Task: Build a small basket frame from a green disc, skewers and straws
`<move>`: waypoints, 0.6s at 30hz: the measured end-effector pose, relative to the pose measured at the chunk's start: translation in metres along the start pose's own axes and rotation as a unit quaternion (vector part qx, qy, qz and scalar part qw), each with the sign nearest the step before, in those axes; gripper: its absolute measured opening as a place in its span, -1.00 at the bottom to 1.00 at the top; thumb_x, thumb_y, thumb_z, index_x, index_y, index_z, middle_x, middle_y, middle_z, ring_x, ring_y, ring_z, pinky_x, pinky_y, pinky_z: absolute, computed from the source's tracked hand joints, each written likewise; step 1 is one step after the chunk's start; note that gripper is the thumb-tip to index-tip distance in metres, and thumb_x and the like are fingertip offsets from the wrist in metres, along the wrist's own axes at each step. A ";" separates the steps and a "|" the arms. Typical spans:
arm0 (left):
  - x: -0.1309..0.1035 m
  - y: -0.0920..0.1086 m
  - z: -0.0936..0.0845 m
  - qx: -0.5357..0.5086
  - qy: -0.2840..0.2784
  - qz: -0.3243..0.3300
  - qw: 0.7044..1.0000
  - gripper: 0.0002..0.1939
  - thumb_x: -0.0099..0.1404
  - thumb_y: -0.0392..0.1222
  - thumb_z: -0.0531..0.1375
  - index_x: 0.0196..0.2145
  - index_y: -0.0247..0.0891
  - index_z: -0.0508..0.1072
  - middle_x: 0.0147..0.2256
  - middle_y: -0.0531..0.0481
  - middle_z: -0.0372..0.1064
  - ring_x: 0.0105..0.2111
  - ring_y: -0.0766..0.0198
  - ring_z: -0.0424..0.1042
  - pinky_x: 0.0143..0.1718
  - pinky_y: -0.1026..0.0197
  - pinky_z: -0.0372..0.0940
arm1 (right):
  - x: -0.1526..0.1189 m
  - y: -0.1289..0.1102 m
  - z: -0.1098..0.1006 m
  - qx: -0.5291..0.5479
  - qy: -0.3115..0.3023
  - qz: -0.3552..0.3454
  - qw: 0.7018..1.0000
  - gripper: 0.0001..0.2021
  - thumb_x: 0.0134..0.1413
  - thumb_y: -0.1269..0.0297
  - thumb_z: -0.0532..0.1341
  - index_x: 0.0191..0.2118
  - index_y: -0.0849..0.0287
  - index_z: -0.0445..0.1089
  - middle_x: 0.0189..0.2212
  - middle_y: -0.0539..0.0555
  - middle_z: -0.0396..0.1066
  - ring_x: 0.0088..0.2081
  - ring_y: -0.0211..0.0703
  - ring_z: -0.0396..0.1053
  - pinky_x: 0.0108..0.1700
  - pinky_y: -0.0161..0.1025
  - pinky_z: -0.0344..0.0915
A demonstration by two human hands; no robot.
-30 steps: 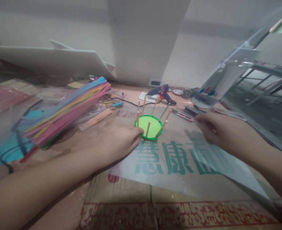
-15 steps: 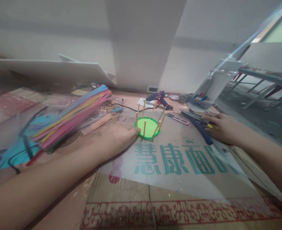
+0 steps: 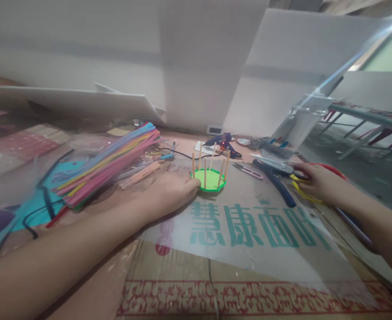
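My left hand (image 3: 172,189) is closed on the left rim of a light green disc (image 3: 209,179) edged with bright green, which has several thin wooden sticks standing upright around it. At the right, my right hand (image 3: 318,180) grips scissors (image 3: 275,165) with a red and a yellow handle, their blades pointing left and away from me. Dark-blue-handled pliers (image 3: 279,186) lie just left of that hand, partly under the scissor blades. Nearer the disc lies a pink utility knife (image 3: 249,171).
Behind the disc sits a blue glue gun (image 3: 224,143) with a small red light. To the left is a bundle of colored pipe cleaners (image 3: 112,160). A clear plastic container (image 3: 302,124) stands at the back right. A printed translucent sheet (image 3: 242,262) covers the cardboard.
The scissors now show in my right hand, lifted slightly with their blades over the pliers. The green disc has turned and tilted slightly in my left hand. The view has shifted a little.
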State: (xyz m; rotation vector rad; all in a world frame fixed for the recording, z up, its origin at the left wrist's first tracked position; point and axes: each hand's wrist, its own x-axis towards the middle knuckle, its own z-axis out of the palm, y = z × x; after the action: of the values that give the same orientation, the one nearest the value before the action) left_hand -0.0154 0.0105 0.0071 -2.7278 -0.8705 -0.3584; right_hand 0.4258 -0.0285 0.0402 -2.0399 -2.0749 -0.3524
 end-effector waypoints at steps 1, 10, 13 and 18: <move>0.000 0.001 -0.001 -0.026 0.018 -0.022 0.999 -0.78 0.45 -0.17 0.04 -0.26 -0.23 0.46 -0.39 -0.05 0.52 -0.36 0.10 0.51 -0.36 0.13 0.24 | 0.000 -0.001 -0.004 0.005 0.004 0.013 1.000 -0.61 0.06 0.26 0.21 0.03 0.27 0.43 -0.31 0.25 0.51 -0.35 -0.01 0.43 -0.30 -0.16 0.31; -0.002 0.006 -0.009 -0.233 0.083 -0.159 0.956 -0.76 0.44 -0.10 0.04 -0.12 -0.19 0.47 -0.30 -0.03 0.53 -0.37 0.20 0.46 -0.36 0.18 0.19 | -0.039 -0.102 -0.024 0.139 0.039 -0.077 0.987 -0.48 0.03 -0.10 0.28 0.02 0.12 0.29 -0.39 0.06 0.37 -0.46 -0.07 0.32 -0.41 -0.15 0.29; -0.003 0.009 -0.009 -0.261 0.087 -0.166 0.947 -0.77 0.45 -0.09 0.04 -0.16 -0.18 0.46 -0.29 -0.03 0.52 -0.33 0.20 0.45 -0.34 0.18 0.20 | -0.045 -0.133 -0.020 0.091 0.045 -0.165 0.981 -0.52 0.08 -0.12 0.27 -0.03 0.12 0.32 -0.23 0.16 0.45 -0.30 0.05 0.43 -0.29 -0.06 0.36; -0.004 0.011 -0.007 -0.268 0.100 -0.163 0.944 -0.81 0.44 -0.14 0.06 -0.14 -0.17 0.46 -0.22 -0.01 0.53 -0.24 0.15 0.47 -0.26 0.15 0.23 | -0.039 -0.139 -0.008 0.033 0.039 -0.167 0.985 -0.50 0.16 -0.07 0.23 0.09 0.16 0.30 -0.07 0.26 0.45 -0.10 0.21 0.45 -0.13 0.09 0.39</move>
State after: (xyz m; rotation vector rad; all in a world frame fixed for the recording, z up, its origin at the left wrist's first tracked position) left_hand -0.0131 -0.0021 0.0106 -2.9258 -1.3268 -1.0602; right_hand 0.2878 -0.0701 0.0326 -1.6096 -2.3444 -0.4033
